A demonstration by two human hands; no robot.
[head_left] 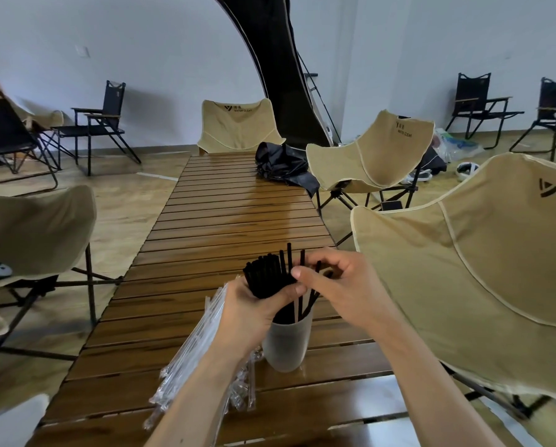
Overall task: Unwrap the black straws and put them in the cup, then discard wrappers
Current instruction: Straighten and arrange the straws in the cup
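Observation:
A frosted translucent cup [286, 345] stands on the slatted wooden table [238, 221] near its front. My left hand [254, 309] grips a thick bundle of black straws [267, 275] just above the cup's mouth, with clear plastic wrappers [199, 346] hanging down behind the hand and wrist. My right hand [331, 285] is at the bundle's right side, its fingers curled round a few loose black straws [302, 304] that stand in the cup. The straws' lower ends are hidden by my hands and the cup.
A crumpled black cloth [283, 166] lies at the table's far right. Tan folding chairs [464, 269] crowd the right side, another [34, 227] stands on the left, and one [238, 127] at the far end. Black chairs line the wall.

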